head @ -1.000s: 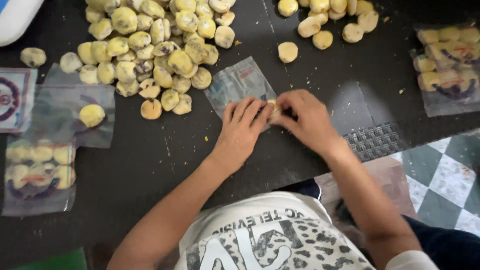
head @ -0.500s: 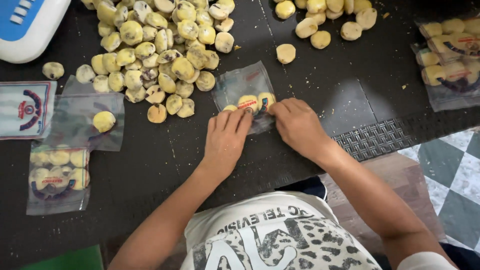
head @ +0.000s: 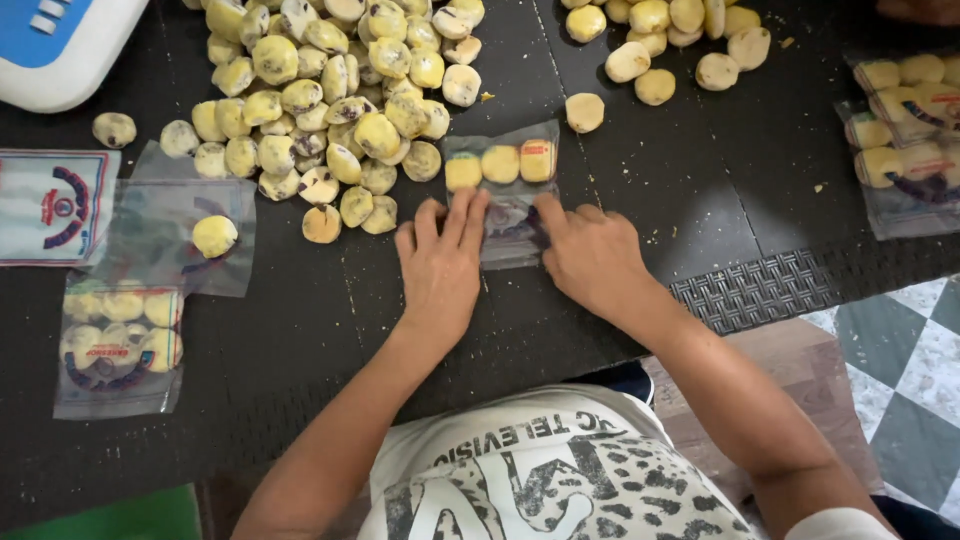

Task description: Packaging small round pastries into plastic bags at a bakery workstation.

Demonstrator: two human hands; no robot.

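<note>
A: On the dark bench (head: 700, 200), mid-frame, lies a clear plastic pouch (head: 503, 190) w/ three round yellow cookies (head: 500, 164) in a row at its far end.

B: Hands?

A: Both flat on the pouch's near end. Left hand (head: 440, 265) palm down, fingers (head: 462, 215) straight and close together, tips on the pouch's left edge. Right hand (head: 590, 255) palm down too, fingers (head: 550, 215) slightly bent, pressing the right part. Neither pinches anything.

B: Around it?

A: Big loose cookie pile (head: 330, 100) just left of and beyond the pouch, nearly touching its corner. Smaller heap (head: 670, 40) far right; one single cookie (head: 585, 112) just beyond the pouch's right corner. Left side: an empty-ish pouch w/ one cookie (head: 214, 236), a filled pouch (head: 120, 345) nearer. Filled pouches (head: 905, 130) at right edge. White-and-blue scale (head: 60, 45) top left.
</note>
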